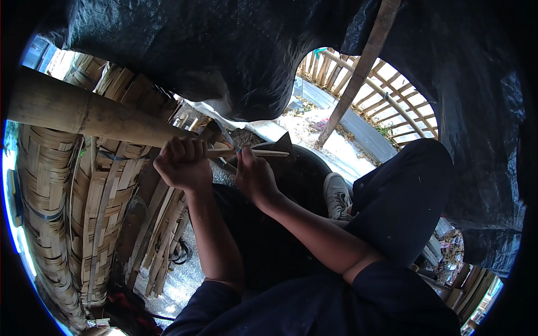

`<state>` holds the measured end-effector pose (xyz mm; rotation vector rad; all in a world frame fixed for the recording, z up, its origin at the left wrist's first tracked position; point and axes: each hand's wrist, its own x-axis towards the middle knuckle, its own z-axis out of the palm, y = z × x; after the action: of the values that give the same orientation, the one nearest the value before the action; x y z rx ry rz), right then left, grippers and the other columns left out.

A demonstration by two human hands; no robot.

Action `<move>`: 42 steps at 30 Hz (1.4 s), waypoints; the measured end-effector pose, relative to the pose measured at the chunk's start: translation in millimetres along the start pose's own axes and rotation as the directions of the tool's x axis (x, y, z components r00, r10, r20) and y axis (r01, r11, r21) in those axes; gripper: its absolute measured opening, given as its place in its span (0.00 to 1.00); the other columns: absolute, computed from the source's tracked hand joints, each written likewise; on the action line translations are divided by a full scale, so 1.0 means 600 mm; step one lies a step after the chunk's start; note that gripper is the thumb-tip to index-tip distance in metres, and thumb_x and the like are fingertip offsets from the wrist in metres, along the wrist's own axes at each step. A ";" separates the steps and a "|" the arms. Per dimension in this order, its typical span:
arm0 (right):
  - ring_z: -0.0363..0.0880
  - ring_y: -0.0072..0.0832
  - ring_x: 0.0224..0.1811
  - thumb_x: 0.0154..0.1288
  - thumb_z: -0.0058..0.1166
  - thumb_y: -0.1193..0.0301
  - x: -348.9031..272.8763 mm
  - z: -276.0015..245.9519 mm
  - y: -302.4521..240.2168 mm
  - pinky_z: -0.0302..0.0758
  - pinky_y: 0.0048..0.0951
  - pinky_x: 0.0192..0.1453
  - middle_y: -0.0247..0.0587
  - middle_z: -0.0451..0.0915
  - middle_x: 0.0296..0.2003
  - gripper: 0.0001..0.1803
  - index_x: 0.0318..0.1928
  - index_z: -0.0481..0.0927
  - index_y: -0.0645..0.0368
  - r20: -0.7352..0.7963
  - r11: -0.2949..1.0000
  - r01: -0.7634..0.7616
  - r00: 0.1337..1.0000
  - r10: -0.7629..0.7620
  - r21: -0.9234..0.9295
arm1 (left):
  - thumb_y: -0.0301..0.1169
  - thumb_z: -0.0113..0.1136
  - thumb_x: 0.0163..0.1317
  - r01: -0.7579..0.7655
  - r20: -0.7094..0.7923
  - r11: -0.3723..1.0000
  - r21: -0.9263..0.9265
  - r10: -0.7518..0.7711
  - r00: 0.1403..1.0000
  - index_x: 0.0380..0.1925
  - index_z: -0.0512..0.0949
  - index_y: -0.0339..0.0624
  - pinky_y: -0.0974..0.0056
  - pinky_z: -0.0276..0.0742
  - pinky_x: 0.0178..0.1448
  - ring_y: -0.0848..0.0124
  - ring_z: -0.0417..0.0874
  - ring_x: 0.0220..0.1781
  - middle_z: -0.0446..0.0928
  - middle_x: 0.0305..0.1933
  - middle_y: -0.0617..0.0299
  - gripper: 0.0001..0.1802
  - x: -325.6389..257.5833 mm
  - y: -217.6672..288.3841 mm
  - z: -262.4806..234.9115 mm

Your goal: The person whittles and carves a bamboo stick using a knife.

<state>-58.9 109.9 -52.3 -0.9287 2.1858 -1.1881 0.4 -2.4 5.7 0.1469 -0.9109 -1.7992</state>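
My left hand (180, 162) is closed around a thin pale bamboo stick (263, 152) that lies roughly level and points right. My right hand (255, 175) sits just right of the left one, fingers curled on the same stick and on a dark blade (282, 145) whose tip rises behind the stick. Both forearms come up from the lower edge over my dark-clothed lap. My bent knee (414, 185) in dark trousers is at the right, and a grey shoe (337, 195) shows beside it.
A thick bamboo pole (84, 112) slants in from the left toward my hands. Rolls of woven bamboo matting (73, 201) stand at the left. Black plastic sheeting (224, 50) hangs overhead. A bamboo fence (386, 95) and a slanting wooden post (358, 73) lie ahead.
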 end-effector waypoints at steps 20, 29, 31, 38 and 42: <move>0.78 0.57 0.43 0.68 0.37 0.67 0.029 -0.028 0.173 0.74 0.50 0.48 0.69 0.78 0.34 0.19 0.35 0.75 0.72 0.066 0.938 -0.288 0.950 0.305 -0.196 | 0.45 0.38 0.61 0.072 0.001 0.997 -0.031 -0.072 0.997 0.15 0.53 0.49 0.66 0.40 0.20 0.77 0.42 0.15 0.46 0.12 0.71 0.20 0.010 0.002 -0.002; 0.72 0.21 0.15 0.41 0.72 0.48 0.001 -0.129 0.035 0.67 0.23 0.17 0.35 0.72 0.18 0.37 0.36 0.69 0.67 0.726 0.919 -0.279 0.566 0.391 -0.277 | 0.42 0.40 0.59 0.068 -0.037 0.995 -0.073 -0.071 0.997 0.15 0.55 0.49 0.67 0.43 0.22 0.77 0.43 0.16 0.47 0.13 0.71 0.17 0.020 0.027 -0.070; 0.72 0.21 0.15 0.39 0.74 0.49 -0.015 -0.128 0.033 0.67 0.24 0.17 0.36 0.73 0.19 0.38 0.37 0.69 0.68 0.690 0.914 -0.294 0.600 0.404 -0.280 | 0.41 0.41 0.58 0.063 -0.084 0.995 -0.072 -0.069 0.994 0.14 0.55 0.49 0.66 0.41 0.22 0.77 0.43 0.16 0.47 0.12 0.70 0.17 0.017 0.027 -0.068; 0.77 0.26 0.18 0.39 0.75 0.59 -0.081 -0.108 -0.002 0.71 0.27 0.18 0.43 0.75 0.19 0.35 0.37 0.69 0.72 0.602 0.883 -0.304 0.648 0.467 -0.357 | 0.42 0.42 0.58 0.090 -0.111 0.994 -0.061 -0.097 0.989 0.14 0.55 0.50 0.67 0.42 0.22 0.77 0.43 0.17 0.47 0.13 0.71 0.18 0.019 0.030 -0.072; 0.81 0.28 0.21 0.44 0.72 0.70 -0.071 -0.113 0.009 0.76 0.27 0.21 0.44 0.77 0.23 0.25 0.35 0.69 0.71 0.615 0.884 -0.399 0.641 0.460 -0.245 | 0.43 0.43 0.59 0.101 -0.067 0.991 -0.083 -0.107 0.992 0.14 0.55 0.50 0.67 0.42 0.22 0.77 0.43 0.16 0.47 0.13 0.71 0.18 0.021 0.031 -0.073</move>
<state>-78.8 180.1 -18.5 -0.6537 1.7195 -0.4239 31.2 -38.0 -9.2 0.2093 -0.7923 -1.9115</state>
